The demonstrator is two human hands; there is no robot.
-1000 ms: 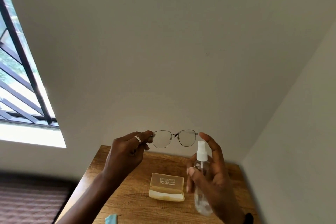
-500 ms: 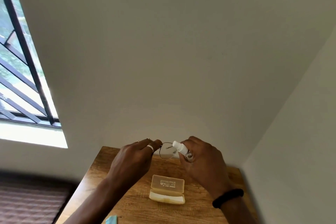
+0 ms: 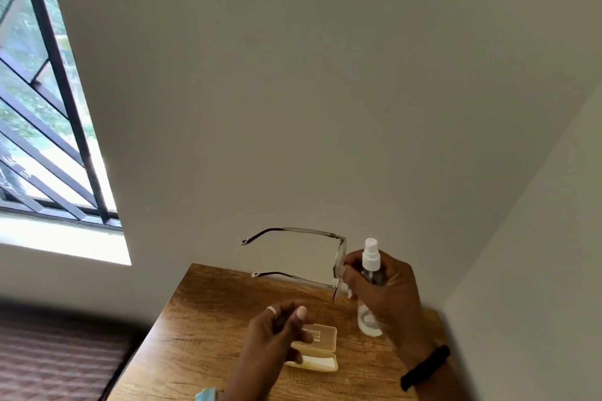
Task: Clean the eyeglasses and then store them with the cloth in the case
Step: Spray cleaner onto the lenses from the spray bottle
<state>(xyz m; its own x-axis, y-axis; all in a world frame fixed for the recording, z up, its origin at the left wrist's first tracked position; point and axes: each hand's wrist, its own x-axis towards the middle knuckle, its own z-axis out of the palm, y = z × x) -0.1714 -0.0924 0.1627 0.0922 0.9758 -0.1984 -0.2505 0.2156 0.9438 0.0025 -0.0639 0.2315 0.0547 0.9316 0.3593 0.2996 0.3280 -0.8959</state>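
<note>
Eyeglasses point(image 3: 338, 265) between right hand point(image 3: 387, 286) fingertips

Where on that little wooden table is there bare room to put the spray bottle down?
The table's left and far strip, between its window-side edge and the case, is bare. Crowded: centre under the left hand, and right, where the right hand holds bottle and eyeglasses.
</note>
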